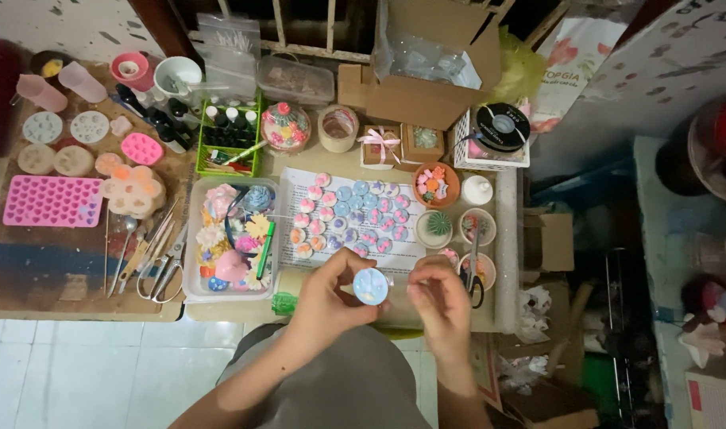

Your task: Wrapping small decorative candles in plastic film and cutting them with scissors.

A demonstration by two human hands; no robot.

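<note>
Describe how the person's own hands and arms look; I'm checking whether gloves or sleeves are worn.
Both the left hand and right hand are bare: no gloves, and no rings or watch that I can make out. The forearms are uncovered, with no sleeves in view.

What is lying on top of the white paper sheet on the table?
On the white paper sheet lie rows of small round pieces, pink and blue. The left hand, holding a blue round piece, covers the sheet's near edge, so anything there is hidden.
</note>
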